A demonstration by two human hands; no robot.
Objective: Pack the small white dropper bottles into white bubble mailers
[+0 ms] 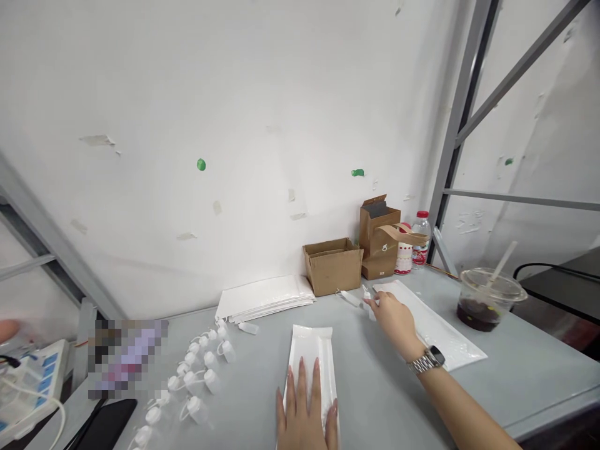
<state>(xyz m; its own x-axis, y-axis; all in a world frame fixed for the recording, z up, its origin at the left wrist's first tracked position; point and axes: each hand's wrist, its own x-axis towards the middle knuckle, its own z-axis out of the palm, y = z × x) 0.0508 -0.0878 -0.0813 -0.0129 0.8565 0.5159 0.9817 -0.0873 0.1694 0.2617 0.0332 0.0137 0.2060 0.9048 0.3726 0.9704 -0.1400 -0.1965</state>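
Left hand (304,417) spread on one white packet (313,347)

Fingers apart, it covers the long, glossy, creased packet, bottom centre on the grey table (375,400). Right hand (395,319) pinches one small bottle (366,293). Over a dozen capped bottles (195,407) stand or lie left. Behind: one packet stack (265,295), one open carton (334,272), one paper bag (375,253), two drink bottles (420,240).

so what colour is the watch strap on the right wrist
The watch strap is silver, seen best in the head view.
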